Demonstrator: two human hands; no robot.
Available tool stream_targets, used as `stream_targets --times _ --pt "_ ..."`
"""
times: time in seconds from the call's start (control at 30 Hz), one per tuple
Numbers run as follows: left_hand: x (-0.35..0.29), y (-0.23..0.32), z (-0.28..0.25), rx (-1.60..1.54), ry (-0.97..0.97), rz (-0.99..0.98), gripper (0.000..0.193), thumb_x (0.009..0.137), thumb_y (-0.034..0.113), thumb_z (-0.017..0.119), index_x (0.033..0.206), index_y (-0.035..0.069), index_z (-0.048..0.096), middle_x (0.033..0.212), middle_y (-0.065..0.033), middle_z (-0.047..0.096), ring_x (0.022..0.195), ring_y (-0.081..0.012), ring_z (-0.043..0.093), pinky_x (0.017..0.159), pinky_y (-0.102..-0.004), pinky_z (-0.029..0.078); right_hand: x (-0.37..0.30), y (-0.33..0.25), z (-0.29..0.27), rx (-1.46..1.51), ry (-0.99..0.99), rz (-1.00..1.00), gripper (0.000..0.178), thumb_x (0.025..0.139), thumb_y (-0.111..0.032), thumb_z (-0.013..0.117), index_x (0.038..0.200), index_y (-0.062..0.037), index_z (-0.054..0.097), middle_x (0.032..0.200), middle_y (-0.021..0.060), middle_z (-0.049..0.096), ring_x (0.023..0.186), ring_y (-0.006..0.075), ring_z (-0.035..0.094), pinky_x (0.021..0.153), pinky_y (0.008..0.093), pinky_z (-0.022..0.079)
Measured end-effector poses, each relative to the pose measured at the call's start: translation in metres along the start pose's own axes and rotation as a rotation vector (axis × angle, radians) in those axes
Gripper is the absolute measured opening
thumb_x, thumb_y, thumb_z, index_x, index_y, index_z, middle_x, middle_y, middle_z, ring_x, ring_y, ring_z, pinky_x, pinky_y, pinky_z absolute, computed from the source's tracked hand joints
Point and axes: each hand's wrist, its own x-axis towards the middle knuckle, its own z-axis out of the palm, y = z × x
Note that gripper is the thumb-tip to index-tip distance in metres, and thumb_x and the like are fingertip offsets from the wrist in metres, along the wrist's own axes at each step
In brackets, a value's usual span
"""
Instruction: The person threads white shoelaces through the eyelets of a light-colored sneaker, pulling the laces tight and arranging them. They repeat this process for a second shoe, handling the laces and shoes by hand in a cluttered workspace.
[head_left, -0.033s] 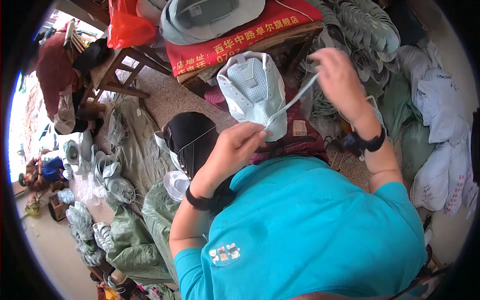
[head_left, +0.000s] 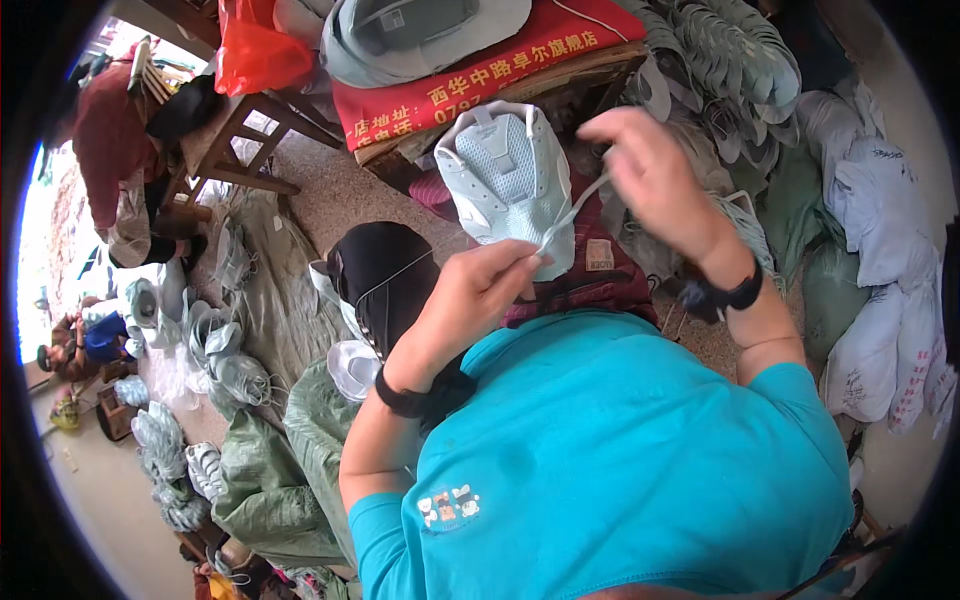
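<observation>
A pale grey-blue shoe upper [head_left: 510, 160] of mesh and smooth panels lies over my lap, its opening away from me. Near its toe end, my left hand [head_left: 490, 280] pinches a light shoelace [head_left: 573, 213] between thumb and fingers. From there the lace runs up and right to my right hand [head_left: 655, 180], raised beside the upper. That hand is slightly blurred, but its lower fingers are closed on the lace while the index finger reaches out. Part of the upper's toe is hidden behind my left hand.
A wooden bench [head_left: 500, 110] with a red cloth and more grey pieces stands ahead. Stacked uppers [head_left: 730, 60] hang at the far right, near white sacks [head_left: 870, 270]. Green sacks [head_left: 265, 480] lie left. Another person [head_left: 110, 150] bends at the far left.
My right hand has come down and left, nearer the upper, and the lace between my hands is shorter. My left hand has shifted slightly right.
</observation>
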Motion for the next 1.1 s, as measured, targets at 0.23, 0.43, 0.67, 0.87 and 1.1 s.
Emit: stream_targets --times 0.23,0.43,0.67,0.87,1.1 --pt "0.02 -0.007 -0.001 -0.191 0.083 -0.059 0.028 0.104 0.027 0.05 0.102 0.001 0.06 0.074 -0.0009 0.064 0.047 -0.0023 0.048 0.041 -0.018 0.037 -0.001 -0.041 0.042 0.437 -0.238 0.014 0.022 0.089 -0.007 0.057 0.109 -0.0017 0.063 0.1 0.0131 0.064 0.097 0.0262 0.06 0.085 0.0358 0.048" --pt "0.036 -0.045 -0.002 -0.066 0.382 0.224 0.017 0.096 0.016 0.064 0.105 0.002 0.059 0.084 0.0007 0.061 0.063 -0.0035 0.052 0.055 -0.016 0.041 0.009 -0.018 0.041 0.185 -0.103 -0.04 0.007 0.083 -0.008 0.069 0.088 -0.0044 0.068 0.082 0.0057 0.061 0.081 0.0221 0.055 0.074 0.0342 0.046" --pt "0.039 -0.036 0.008 0.271 0.423 0.221 0.036 0.078 0.008 0.079 0.109 0.005 0.061 0.088 -0.0007 0.043 0.068 -0.0088 0.046 0.06 -0.0226 0.044 0.002 -0.015 0.049 0.065 -0.049 0.086 0.009 0.082 -0.009 0.072 0.086 -0.004 0.066 0.082 0.0062 0.059 0.078 0.0224 0.057 0.068 0.0341 0.047" --pt "0.037 -0.035 0.006 0.302 0.377 0.183 0.037 0.077 0.01 0.079 0.111 0.009 0.062 0.09 -0.0041 0.044 0.068 -0.0128 0.048 0.061 -0.0264 0.046 -0.004 -0.012 0.053 0.09 -0.032 0.1 0.012 0.082 -0.008 0.071 0.089 -0.0028 0.063 0.087 0.0092 0.063 0.076 0.0258 0.061 0.064 0.0359 0.05" --pt "0.037 -0.037 0.005 0.315 0.352 0.195 0.039 0.078 0.012 0.078 0.113 0.011 0.062 0.095 -0.0081 0.048 0.069 -0.0166 0.053 0.063 -0.0305 0.05 -0.009 -0.005 0.066 0.019 0.026 -0.05 0.017 0.082 -0.007 0.071 0.092 -0.0033 0.058 0.085 0.0112 0.06 0.076 0.0287 0.062 0.065 0.0377 0.051"
